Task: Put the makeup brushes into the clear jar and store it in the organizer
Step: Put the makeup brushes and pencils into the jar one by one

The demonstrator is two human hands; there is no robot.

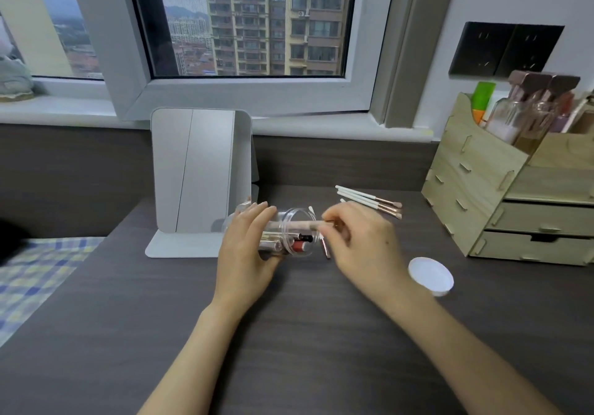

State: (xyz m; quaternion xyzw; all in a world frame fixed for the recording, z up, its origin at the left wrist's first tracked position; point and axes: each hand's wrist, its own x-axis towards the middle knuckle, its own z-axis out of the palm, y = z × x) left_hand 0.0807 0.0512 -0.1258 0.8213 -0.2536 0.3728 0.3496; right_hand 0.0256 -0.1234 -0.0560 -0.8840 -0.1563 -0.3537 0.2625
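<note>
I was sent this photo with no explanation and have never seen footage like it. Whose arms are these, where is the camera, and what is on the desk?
There is no machine: a person wears a wide-angle camera on the head, looking down at their own two bare hands. This is the only view. The left hand holds a clear jar tipped on its side, mouth toward the right. The right hand pinches a pinkish makeup brush at the jar's mouth. A few items already lie inside. On the dark desk lie more white-handled brushes, a white lid, a standing mirror and, at the right, a wooden organizer with drawers.
</note>
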